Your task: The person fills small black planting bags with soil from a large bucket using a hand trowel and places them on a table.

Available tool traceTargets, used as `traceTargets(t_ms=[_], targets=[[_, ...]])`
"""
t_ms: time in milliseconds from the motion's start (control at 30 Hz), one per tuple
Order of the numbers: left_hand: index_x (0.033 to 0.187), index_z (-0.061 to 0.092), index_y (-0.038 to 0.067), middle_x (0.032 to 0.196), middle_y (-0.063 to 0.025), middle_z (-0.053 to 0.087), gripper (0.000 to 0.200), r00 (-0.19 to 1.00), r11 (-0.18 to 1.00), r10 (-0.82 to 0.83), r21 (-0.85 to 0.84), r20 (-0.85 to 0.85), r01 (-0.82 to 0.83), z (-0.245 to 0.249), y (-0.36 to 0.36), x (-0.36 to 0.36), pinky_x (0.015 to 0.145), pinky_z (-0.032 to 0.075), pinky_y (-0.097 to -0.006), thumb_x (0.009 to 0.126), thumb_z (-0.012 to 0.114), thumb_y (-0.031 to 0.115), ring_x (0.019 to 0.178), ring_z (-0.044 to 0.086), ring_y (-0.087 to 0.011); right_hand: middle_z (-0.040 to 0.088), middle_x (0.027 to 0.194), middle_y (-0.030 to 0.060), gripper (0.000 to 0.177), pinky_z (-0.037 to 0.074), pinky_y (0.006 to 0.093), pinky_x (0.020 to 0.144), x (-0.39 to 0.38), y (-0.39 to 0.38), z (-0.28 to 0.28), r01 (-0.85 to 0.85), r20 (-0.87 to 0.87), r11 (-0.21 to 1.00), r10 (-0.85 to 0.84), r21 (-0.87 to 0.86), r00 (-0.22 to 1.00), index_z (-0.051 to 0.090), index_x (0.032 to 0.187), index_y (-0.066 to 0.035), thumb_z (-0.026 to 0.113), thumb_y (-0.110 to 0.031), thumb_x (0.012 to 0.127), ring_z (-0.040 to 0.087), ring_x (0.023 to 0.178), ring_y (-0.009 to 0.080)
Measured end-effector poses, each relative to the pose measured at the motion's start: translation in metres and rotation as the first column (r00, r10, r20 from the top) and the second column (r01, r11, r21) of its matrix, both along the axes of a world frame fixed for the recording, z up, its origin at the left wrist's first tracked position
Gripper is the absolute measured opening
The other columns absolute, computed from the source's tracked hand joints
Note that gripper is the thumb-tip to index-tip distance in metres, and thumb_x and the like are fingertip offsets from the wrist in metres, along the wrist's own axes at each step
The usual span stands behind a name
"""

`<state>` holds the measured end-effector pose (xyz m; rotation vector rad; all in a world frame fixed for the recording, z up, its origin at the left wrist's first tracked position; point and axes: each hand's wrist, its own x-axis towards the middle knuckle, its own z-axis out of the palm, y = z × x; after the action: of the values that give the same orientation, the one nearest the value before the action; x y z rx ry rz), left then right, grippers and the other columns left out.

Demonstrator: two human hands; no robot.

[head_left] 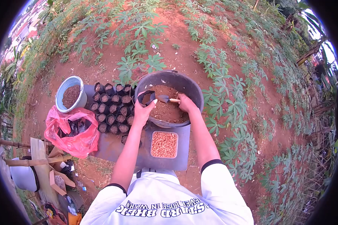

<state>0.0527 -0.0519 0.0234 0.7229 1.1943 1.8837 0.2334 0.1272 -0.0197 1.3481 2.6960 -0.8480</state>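
Over the left side of a large black bucket (196, 88), my left hand (142, 112) is closed on a black plastic seedling bag (148, 94), its mouth held wide. My right hand (186, 103) grips the wooden handle of a small trowel (163, 98) inside the bucket. The trowel's dark blade points left, close to the bag. Loose brown soil (168, 112) fills the lower part of the bucket. Left of my left hand, several soil-filled black seedling bags (113, 108) stand in rows. A square container of orange-yellow corn kernels (164, 144) sits below the bucket, between my forearms.
Everything stands on a grey table (146, 159). A light blue pail (82, 98) with dark soil is at its left end, beside a pink plastic bag (72, 140) holding black plastic bags. Leafy plants (223, 90) grow in reddish ground beyond. A cardboard box (60, 182) lies lower left.
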Motion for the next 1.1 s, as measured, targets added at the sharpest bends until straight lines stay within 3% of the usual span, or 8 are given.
traceTargets(t_ms=[167, 300, 400, 567, 633, 700, 800, 1100], targets=[[0.12, 0.055, 0.005, 0.1, 0.0003, 0.061, 0.04, 1.0, 1.0, 0.005, 0.017, 0.001, -0.005, 0.004, 0.001, 0.0, 0.068, 0.052, -0.0232, 0.086, 0.076, 0.004, 0.08, 0.059, -0.0068, 0.062, 0.114, 0.0215, 0.02, 0.047, 0.0438, 0.095, 0.001, 0.0, -0.001, 0.017, -0.014, 1.0, -0.016, 0.015, 1.0, 0.06, 0.106, -0.002, 0.053, -0.001, 0.087, 0.06, 0.112, 0.0382], [0.123, 0.055, 0.005, 0.102, -0.0013, 0.06, 0.041, 1.0, 1.0, -0.012, 0.022, -0.025, 0.013, -0.003, 0.003, -0.001, 0.068, 0.053, -0.0254, 0.087, 0.074, 0.003, 0.082, 0.06, -0.0096, 0.062, 0.114, 0.0218, 0.021, 0.047, 0.0433, 0.096, 0.002, -0.001, 0.001, 0.007, -0.053, 0.999, -0.004, 0.05, 0.999, 0.06, 0.109, -0.002, 0.054, -0.002, 0.089, 0.06, 0.112, 0.038], [0.122, 0.055, 0.006, 0.106, -0.0005, 0.058, 0.04, 0.994, 0.997, 0.043, 0.06, -0.103, -0.037, -0.008, 0.005, -0.001, 0.068, 0.053, -0.0244, 0.087, 0.074, 0.002, 0.086, 0.059, -0.0082, 0.062, 0.114, 0.022, 0.022, 0.046, 0.0432, 0.097, 0.002, -0.008, 0.01, 0.037, -0.058, 0.999, -0.037, -0.002, 0.998, 0.06, 0.112, -0.003, 0.055, -0.003, 0.09, 0.059, 0.113, 0.0378], [0.122, 0.054, 0.006, 0.107, 0.0002, 0.058, 0.043, 0.993, 0.996, 0.04, 0.087, -0.11, -0.031, -0.011, 0.007, -0.003, 0.07, 0.053, -0.0234, 0.085, 0.075, 0.001, 0.089, 0.058, -0.0073, 0.062, 0.111, 0.0218, 0.022, 0.046, 0.0436, 0.095, 0.007, -0.008, 0.014, -0.016, -0.228, 0.998, 0.031, 0.069, 0.973, 0.059, 0.109, -0.001, 0.058, -0.002, 0.088, 0.06, 0.109, 0.0384], [0.12, 0.052, 0.004, 0.11, -0.0013, 0.06, 0.047, 0.999, 0.998, 0.005, 0.068, -0.039, -0.002, -0.008, 0.005, -0.002, 0.093, 0.045, -0.0267, 0.082, 0.078, -0.001, 0.102, 0.056, -0.0095, 0.059, 0.117, 0.0207, 0.021, 0.045, 0.0439, 0.099, 0.01, -0.012, 0.028, -0.008, -0.186, 0.998, 0.019, 0.057, 0.982, 0.058, 0.111, -0.002, 0.055, -0.003, 0.09, 0.057, 0.115, 0.0376], [0.119, 0.052, 0.005, 0.11, -0.0012, 0.059, 0.045, 0.999, 0.998, -0.001, 0.062, -0.041, 0.004, -0.007, 0.005, -0.001, 0.093, 0.045, -0.0266, 0.082, 0.077, -0.001, 0.103, 0.056, -0.0093, 0.061, 0.108, 0.0213, 0.021, 0.046, 0.0439, 0.093, 0.016, -0.019, 0.04, -0.009, -0.251, 0.994, 0.035, 0.105, 0.967, 0.058, 0.108, 0.0, 0.057, 0.0, 0.087, 0.06, 0.106, 0.0381], [0.12, 0.051, 0.005, 0.11, -0.0015, 0.059, 0.045, 0.999, 0.999, 0.007, 0.051, -0.05, -0.004, -0.01, 0.006, -0.001, 0.092, 0.045, -0.0264, 0.082, 0.076, -0.002, 0.102, 0.056, -0.009, 0.059, 0.107, 0.0203, 0.02, 0.046, 0.0434, 0.092, 0.026, -0.025, 0.064, -0.017, -0.275, 0.989, 0.057, 0.146, 0.96, 0.058, 0.108, 0.0, 0.056, 0.001, 0.088, 0.059, 0.105, 0.0377], [0.122, 0.048, 0.004, 0.111, -0.0039, 0.058, 0.052, 0.994, 0.999, 0.007, 0.05, -0.112, -0.001, -0.015, 0.008, -0.002, 0.091, 0.047, -0.0274, 0.081, 0.078, 0.0, 0.102, 0.056, -0.0109, 0.057, 0.111, 0.0165, 0.018, 0.045, 0.0445, 0.093, 0.057, -0.042, 0.153, -0.025, -0.202, 0.975, 0.071, 0.223, 0.977, 0.056, 0.11, -0.001, 0.053, -0.001, 0.092, 0.057, 0.11, 0.0368]])
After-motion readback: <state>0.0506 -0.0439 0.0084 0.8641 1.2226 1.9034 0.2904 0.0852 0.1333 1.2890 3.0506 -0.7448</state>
